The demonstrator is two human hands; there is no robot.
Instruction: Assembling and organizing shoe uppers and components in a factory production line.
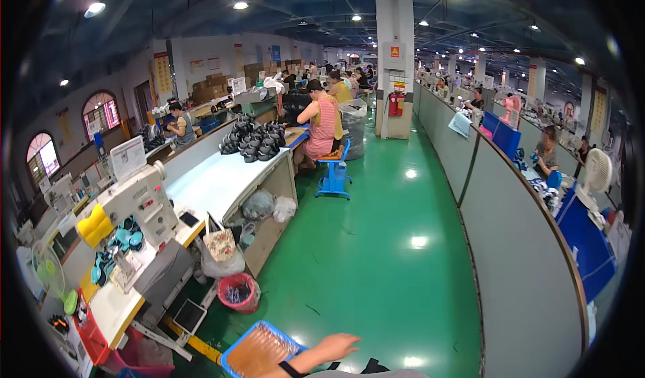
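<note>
My left hand (338, 346) reaches in from the lower edge, a black band around its wrist. Its fingers are stretched out to the right over the green floor, and nothing shows in them. Just left of it is a blue-framed stool (243, 338) with a brown slatted seat, partly behind my forearm. My right hand is out of view. To the left stands a white sewing machine (138, 206) with a yellow cover, on a table with teal and black shoe pieces (124, 240) around it.
A red-lined waste bin (238, 292) stands by the sewing table. Ahead, a white-topped bench (208, 176) carries many black shoes (254, 138); a person in a striped apron (319, 119) sits beyond it. A grey partition (517, 243) borders the green aisle (376, 243) on the right.
</note>
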